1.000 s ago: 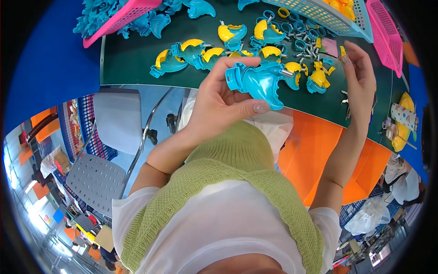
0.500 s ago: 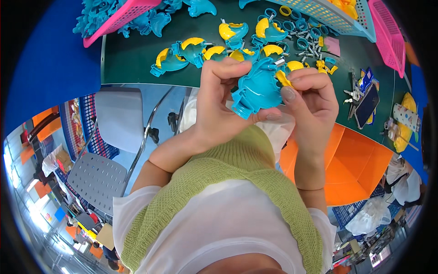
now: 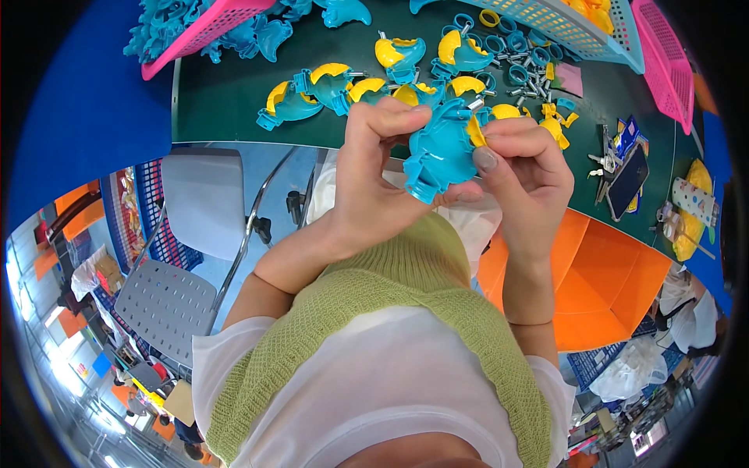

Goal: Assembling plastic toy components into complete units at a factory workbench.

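My left hand (image 3: 374, 168) grips a blue plastic shell part (image 3: 441, 152), hollow and ragged-edged with a short neck at its lower end, held above the table's near edge. From the right, my right hand (image 3: 524, 168) pinches a small yellow plastic piece (image 3: 475, 131) between thumb and forefinger. That piece touches the shell's right edge; whether it is seated there I cannot tell. Just beyond my hands lie several blue shell parts with yellow curved pieces on them, one of them a blue and yellow part (image 3: 290, 105) at the left.
Blue rings (image 3: 517, 75) and metal pins are scattered at the back right, near a light blue basket (image 3: 546, 35) with yellow parts. Pink baskets (image 3: 663, 62) stand at both sides. A phone (image 3: 626, 181) and keys lie right. An orange bin (image 3: 601, 288) stands below the table edge.
My right hand has shifted slightly left, bringing the yellow piece against the shell's edge. The shell has turned a little in my left hand.
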Demonstrator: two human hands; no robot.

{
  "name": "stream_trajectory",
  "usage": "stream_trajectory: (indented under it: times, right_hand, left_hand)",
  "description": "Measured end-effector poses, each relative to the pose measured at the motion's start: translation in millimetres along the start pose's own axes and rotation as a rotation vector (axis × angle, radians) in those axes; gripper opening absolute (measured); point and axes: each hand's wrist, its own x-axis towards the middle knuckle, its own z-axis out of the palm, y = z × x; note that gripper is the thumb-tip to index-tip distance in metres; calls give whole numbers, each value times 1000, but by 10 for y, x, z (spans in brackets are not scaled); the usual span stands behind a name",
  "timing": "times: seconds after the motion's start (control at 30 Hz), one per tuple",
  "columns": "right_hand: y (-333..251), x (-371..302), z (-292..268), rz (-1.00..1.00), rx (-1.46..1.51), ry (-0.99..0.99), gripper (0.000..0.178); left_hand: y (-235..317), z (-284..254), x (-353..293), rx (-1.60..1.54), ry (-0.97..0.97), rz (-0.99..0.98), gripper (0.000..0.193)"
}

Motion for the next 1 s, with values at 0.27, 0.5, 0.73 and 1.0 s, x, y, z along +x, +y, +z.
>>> stream_trajectory:
  times: [0.27,0.5,0.73,1.0]
  right_hand:
    - [21,-27,10,-40,49,29,14]
    - [30,-11,-22,59,-20,-21,13]
    - [-41,3,-108,370,251,-89,13]
    - [-14,50,-176,242,50,-217,11]
  left_hand:
    - [0,-31,19,38,-12,-17,67]
    - [-44,-52,-38,51,-31,-54,66]
    - [-27,-19,-116,-150,-66,-122,67]
    - [-20,-100,-87,-103,-42,-161,62]
